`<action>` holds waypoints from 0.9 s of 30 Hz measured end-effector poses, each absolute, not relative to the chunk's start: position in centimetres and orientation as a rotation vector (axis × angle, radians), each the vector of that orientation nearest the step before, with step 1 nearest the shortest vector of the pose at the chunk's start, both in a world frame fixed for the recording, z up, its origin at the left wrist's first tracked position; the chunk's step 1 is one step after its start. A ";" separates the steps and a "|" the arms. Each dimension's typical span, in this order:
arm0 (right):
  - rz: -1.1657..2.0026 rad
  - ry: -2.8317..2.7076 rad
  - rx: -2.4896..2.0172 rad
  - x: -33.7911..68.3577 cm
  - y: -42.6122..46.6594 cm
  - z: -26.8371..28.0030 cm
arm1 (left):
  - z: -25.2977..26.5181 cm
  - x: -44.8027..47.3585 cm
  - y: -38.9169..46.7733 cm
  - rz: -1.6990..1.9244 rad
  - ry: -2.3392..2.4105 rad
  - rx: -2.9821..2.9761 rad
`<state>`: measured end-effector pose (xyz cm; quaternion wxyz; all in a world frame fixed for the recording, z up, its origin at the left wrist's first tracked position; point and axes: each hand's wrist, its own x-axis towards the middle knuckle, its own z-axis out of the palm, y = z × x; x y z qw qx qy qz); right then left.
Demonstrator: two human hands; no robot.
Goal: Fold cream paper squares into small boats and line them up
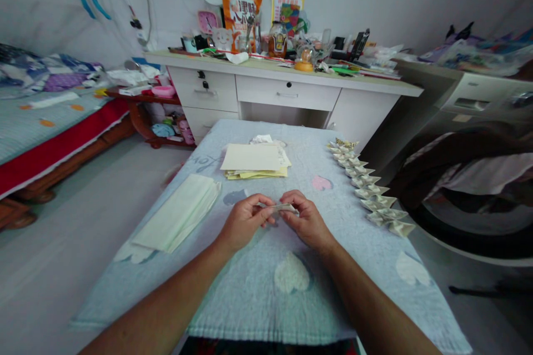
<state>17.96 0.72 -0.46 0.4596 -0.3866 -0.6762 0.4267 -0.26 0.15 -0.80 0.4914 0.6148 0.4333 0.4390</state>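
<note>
Between my two hands, above the cloth-covered table, is a small folded piece of paper (285, 208), pale and narrow. My left hand (249, 221) pinches its left end with thumb and fingers. At the right end, my right hand (307, 219) is closed on the same paper. My fingers hide part of its shape. A stack of paper sheets (251, 157), cream on top with yellow ones below, lies beyond my hands. Long pale green folded sheets (178, 213) rest to the left. Along the right side runs a row of folded paper pieces (371, 191) with pointed tips.
A blue tablecloth (250, 288) with heart patterns covers the table. Behind it stands a white desk (287, 93) crowded with jars, a pink clock (207, 21) and an orange bag (240, 8). A bed (50, 133) is at left, a washing machine (470, 94) at right.
</note>
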 end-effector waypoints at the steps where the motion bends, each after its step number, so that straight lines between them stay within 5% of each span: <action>1: 0.991 -1.658 -0.965 18.0 0.8 -0.5 | -0.8 -0.3 0.1 1.118 1.030 1.560; 13: 1.491 -0.937 -0.984 17.5 0.6 -0.7 | 0.4 -0.5 -1.1 1.199 1.008 2.164; 18: 1.665 -0.952 -0.792 17.3 0.7 -0.6 | 0.2 0.0 -1.5 1.218 0.953 1.845; 27: 1.447 -1.246 -0.754 17.0 0.6 -1.2 | -0.3 -0.3 0.4 1.018 0.936 1.198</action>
